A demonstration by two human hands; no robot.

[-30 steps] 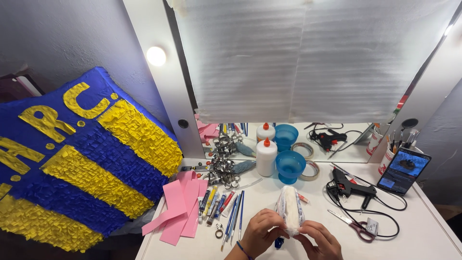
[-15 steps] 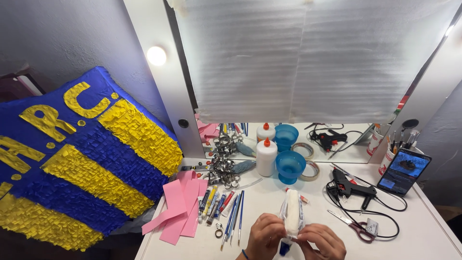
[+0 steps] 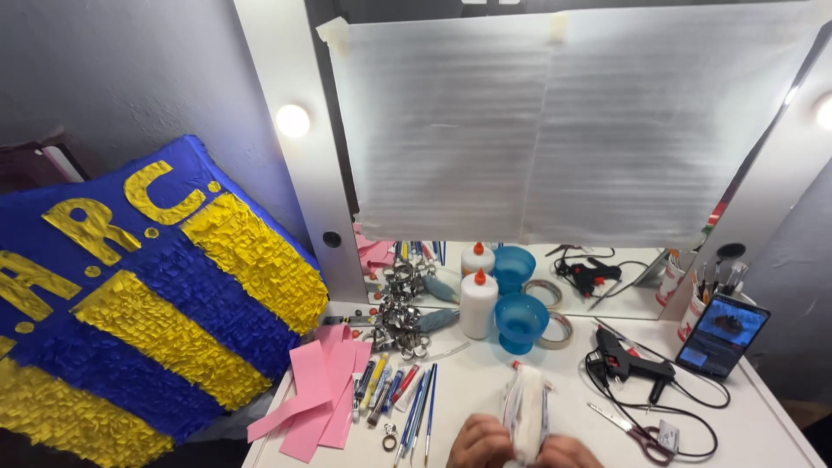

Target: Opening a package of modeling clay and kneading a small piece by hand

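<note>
The fingers of the left hand (image 3: 482, 442) and the right hand (image 3: 568, 452) were curled against the lower end of a white roll (image 3: 526, 414), pinching it from both sides. Only the upper parts of the hands showed at the near edge of the view, so the fingertips could not be told apart. The roll stood nearly upright, tilted slightly, above the near middle of the white worktop (image 3: 763, 433).

Judgement on handling: a soft roll of this kind was best gripped evenly from both sides, low down, and kept clear of the things about it.

Just left of the hands lay a row of pens and brushes (image 3: 407, 394), and beyond them a stack of pink paper strips (image 3: 316, 394). Farther from the hands stood a white glue bottle (image 3: 477, 304) with an orange cap, a blue cup (image 3: 521, 322) just right of it, and a heap of metal clips (image 3: 403, 314) to its left. To the right lay a black glue gun (image 3: 631, 364) with its cord, scissors (image 3: 637, 432) near it, and a propped-up phone (image 3: 721, 336). At far left leaned a large blue and yellow fringed piece (image 3: 139, 295). A mirror covered with a grey sheet (image 3: 555, 130) rose behind the worktop.
</note>
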